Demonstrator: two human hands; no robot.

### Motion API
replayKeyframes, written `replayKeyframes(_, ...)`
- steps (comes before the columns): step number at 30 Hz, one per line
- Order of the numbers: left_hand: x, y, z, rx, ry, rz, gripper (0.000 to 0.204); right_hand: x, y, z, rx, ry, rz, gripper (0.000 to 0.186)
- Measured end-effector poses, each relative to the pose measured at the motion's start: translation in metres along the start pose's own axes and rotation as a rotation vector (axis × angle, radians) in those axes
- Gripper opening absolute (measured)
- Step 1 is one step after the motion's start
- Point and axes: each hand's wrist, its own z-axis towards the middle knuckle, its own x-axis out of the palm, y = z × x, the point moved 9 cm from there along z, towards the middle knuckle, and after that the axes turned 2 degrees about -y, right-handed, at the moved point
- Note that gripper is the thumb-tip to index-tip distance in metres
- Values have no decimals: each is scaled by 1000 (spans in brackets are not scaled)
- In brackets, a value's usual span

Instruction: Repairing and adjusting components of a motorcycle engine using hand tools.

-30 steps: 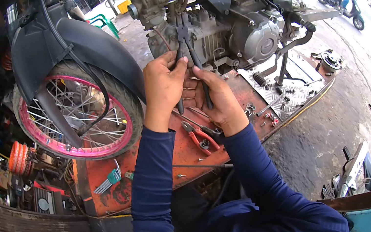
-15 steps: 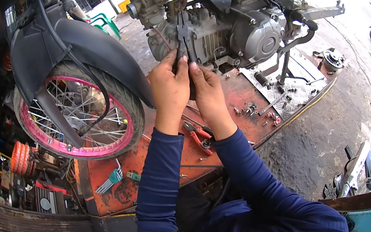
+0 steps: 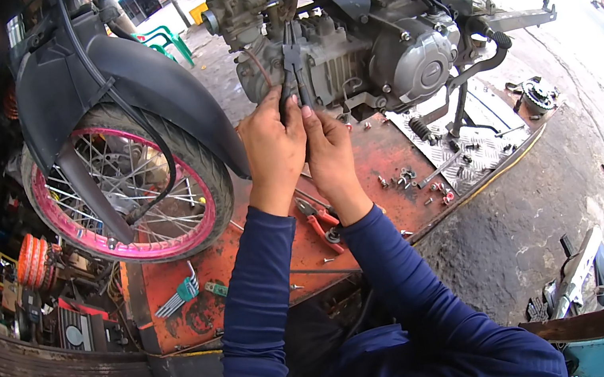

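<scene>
Long-nose pliers with dark handles point up and away from me, their jaws among the cables and the grey cylinder of a motorcycle engine. My left hand is closed around the left handle, thumb toward the middle. Around the other handle my right hand is closed too, and the two thumbs nearly meet. What the jaw tips touch is too small to make out. Just left of the jaws, a thin brownish hose runs down beside the carburetor.
Left stands the front wheel with a pink rim under a black fender. On the red platform lie red-handled pliers, a hex key set and several loose bolts. A metal plate holds more parts at right.
Both hands and the pliers have shifted slightly left and a little lower, with the right hand nearer the left. The grip stays on the handles. A motorbike at the far right has left the view.
</scene>
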Motion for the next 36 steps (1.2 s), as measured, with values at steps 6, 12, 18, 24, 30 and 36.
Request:
replayKeyframes(6,7,1,-2,57,-68,-151,19,-3,-3,6,-147,-32,-78,40)
replayKeyframes(12,11,8,-22,-162,63,-340,21,-15,19,-31,55,67,55,38)
replayKeyframes(18,-30,13,-17,-199,36,-449,18,-82,28,-98,210,264,-514,32)
replayKeyframes(24,-22,-10,67,-221,145,-291,20,-136,-1,-98,11,304,-1301,27)
replayKeyframes(30,20,-38,91,187,173,376,28,-166,-45,-86,-104,110,-1686,32)
replayKeyframes(36,22,-41,59,330,16,462,34,-147,-21,-88,-32,207,-1651,27)
